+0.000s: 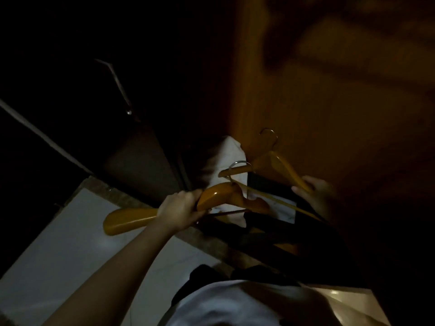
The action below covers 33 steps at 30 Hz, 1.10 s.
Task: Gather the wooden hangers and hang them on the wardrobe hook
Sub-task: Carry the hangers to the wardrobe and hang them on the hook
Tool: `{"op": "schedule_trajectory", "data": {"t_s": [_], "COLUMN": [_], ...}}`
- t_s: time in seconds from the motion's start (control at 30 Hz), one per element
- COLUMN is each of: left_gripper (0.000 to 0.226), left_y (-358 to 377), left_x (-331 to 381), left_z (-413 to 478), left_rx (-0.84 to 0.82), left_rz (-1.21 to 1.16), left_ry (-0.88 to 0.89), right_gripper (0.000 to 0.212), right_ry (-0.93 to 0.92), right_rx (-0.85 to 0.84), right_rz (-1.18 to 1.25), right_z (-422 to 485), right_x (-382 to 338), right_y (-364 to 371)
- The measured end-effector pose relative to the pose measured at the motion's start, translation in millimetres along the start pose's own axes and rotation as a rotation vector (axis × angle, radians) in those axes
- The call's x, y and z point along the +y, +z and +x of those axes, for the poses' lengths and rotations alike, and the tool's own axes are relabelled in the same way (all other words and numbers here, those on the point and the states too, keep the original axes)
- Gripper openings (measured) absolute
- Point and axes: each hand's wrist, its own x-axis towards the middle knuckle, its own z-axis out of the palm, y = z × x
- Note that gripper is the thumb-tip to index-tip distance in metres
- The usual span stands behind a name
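I see the left hand [180, 208] wrapped tight around the shoulder of a broad wooden hanger [211, 196], its blunt end [127, 220] sticking out to the left over the pale floor [58, 243]. The right hand [315, 191] pinches the arm of a second hanger [282, 168], fingers closed on it, its metal hook [269, 135] up against the wooden door [329, 102]. A white cloth [229, 151] lies behind both. The dim light hides the rest.

Pretty dark shot, but two wooden hangers [150, 216] [286, 168] were countable, each with one metal hook. Two hands [181, 208] [315, 191] showed up, plus one white cloth [229, 151].
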Motion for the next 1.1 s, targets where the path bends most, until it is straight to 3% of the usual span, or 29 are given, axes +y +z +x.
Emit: {"op": "schedule_trajectory", "data": {"t_s": [0.27, 0.37, 0.43, 0.6, 1.1], "left_gripper": [0.050, 0.071, 0.081, 0.087, 0.092], "left_y": [-63.2, -79.0, -90.7, -127.9, -279.3], "left_x": [13.2, 19.8, 26.5, 47.9, 165.2], "left_z": [19.4, 27.7, 33.5, 37.2, 40.1], "left_rx": [0.059, 0.058, -0.012, -0.095, 0.275], "left_rz": [0.184, 0.147, 0.139, 0.085, 0.047], "left_ry": [0.443, 0.588, 0.575, 0.650, 0.847], "right_gripper": [0.024, 0.009, 0.001, 0.012, 0.015], "right_ry": [-0.003, -0.019, -0.060, -0.088, -0.396], "right_rx": [0.085, 0.117, 0.123, 0.158, 0.459], "right_rz": [0.007, 0.069, 0.128, 0.205, 0.288], "right_z": [-31.5, -53.3, -68.3, -96.9, -133.6], "right_x": [-49.5, -66.1, -78.1, -104.8, -179.3], "right_y": [-14.0, -17.9, -22.2, -47.0, -206.7]}}
